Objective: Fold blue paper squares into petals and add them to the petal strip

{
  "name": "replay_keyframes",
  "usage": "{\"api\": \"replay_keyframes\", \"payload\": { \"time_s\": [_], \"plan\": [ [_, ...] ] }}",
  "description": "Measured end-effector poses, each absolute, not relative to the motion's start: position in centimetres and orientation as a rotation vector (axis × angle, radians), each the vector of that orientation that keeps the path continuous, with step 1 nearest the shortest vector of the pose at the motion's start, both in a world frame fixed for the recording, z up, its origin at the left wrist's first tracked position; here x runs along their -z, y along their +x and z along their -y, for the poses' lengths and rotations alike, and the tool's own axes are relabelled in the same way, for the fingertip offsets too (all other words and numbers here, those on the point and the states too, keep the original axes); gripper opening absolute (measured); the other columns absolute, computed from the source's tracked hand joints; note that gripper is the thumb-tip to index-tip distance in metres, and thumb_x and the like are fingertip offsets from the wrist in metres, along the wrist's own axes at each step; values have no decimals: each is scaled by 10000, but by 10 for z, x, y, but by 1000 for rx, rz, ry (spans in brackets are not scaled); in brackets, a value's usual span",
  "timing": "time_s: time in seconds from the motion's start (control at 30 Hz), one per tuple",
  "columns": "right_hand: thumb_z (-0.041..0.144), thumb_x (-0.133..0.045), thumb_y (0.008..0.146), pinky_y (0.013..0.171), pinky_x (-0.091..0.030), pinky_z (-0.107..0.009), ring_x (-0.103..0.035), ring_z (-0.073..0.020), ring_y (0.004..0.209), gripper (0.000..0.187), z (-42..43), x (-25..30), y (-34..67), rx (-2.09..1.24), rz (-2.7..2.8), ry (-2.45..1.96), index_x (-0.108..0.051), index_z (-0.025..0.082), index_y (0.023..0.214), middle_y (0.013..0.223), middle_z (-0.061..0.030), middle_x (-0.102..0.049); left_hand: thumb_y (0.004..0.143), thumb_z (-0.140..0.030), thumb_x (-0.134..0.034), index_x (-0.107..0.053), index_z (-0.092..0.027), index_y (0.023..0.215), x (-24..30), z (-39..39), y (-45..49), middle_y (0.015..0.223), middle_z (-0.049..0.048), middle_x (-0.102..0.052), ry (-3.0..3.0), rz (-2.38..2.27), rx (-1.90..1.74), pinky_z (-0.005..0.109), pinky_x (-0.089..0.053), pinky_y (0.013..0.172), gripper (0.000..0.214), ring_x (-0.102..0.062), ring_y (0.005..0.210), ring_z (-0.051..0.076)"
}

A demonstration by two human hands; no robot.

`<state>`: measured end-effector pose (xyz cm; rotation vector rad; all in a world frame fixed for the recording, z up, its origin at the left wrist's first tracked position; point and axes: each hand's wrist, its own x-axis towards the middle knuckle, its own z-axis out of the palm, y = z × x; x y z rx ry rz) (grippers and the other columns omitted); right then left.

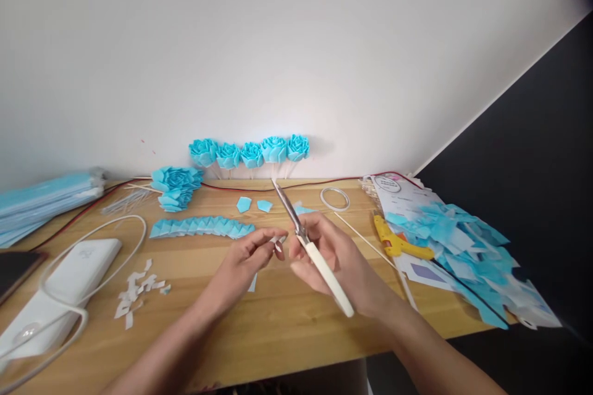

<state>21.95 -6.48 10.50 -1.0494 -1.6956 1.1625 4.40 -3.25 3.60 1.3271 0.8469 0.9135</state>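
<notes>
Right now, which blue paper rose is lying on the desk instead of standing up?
The large rose left of the row, lying flat on the desk; the five smaller roses stand upright in a row against the wall.

round package label (387, 184), print unreadable

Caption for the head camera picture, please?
Right hand holds scissors, left hand pinches a paper scrap, near blue paper roses.

Left edge crops the stack of blue sheets (44, 197) and a dark flat object (13, 266). The right hand (345, 259) hides part of the scissors (324, 271) handle. The white scrap (279, 241) pinched in the left hand (241, 265) is too small to identify.
</notes>
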Motion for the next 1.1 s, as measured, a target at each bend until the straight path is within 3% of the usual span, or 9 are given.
{"api": "replay_keyframes", "payload": {
  "time_s": [0.13, 0.3, 0.4, 0.7, 0.9, 1.1],
  "plan": [
    [218, -672, 752, 789, -486, -317, -569, -174, 909, 446, 69, -116, 232, -1021, 1832, -1145, -458, 299, 1134, 967, -11, -580, 884, -390, -528, -595, -142, 1092, -36, 29, 44, 776, 21, -590, 1270, -877, -981, 222, -269, 505, 330, -352, 538, 79],
    [285, -690, 753, 843, -488, -392, -596, -240, 969, 481, 73, -105, 259, -616, 1993, -1387, -459, 275, 1174, 1116, -73, -589, 896, -430, -503, -628, -140, 890, -48, 32, 45, 753, 23, -591, 1275, -912, -998, 223, -282, 499, 316, -348, 543, 82],
    [295, -672, 773, 846, -484, -403, -608, -246, 970, 437, 78, -92, 273, -497, 2074, -1481, -482, 276, 1167, 1109, -69, -610, 890, -449, -509, -626, -144, 875, -46, 32, 46, 758, 27, -600, 1270, -898, -1016, 222, -264, 488, 327, -344, 537, 82],
    [257, -715, 732, 851, -475, -383, -617, -224, 973, 420, 73, -78, 252, -634, 2119, -1477, -544, 258, 1115, 1079, -46, -640, 898, -419, -506, -636, -147, 922, -38, 32, 45, 718, 10, -586, 1350, -904, -978, 227, -262, 503, 303, -331, 540, 84],
    [279, -722, 733, 797, -473, -348, -622, -201, 888, 393, 67, -77, 243, -664, 2095, -1444, -559, 258, 1090, 1010, -32, -659, 894, -360, -490, -666, -144, 858, -43, 34, 43, 737, 27, -617, 1473, -988, -996, 236, -315, 534, 280, -396, 578, 107],
    [306, -726, 725, 714, -465, -307, -607, -178, 794, 368, 67, -79, 242, -680, 2060, -1485, -583, 260, 1061, 928, -17, -663, 878, -341, -509, -674, -158, 934, -45, 35, 43, 737, 29, -651, 1515, -1022, -1066, 247, -351, 577, 252, -477, 622, 136]
  ]
}}
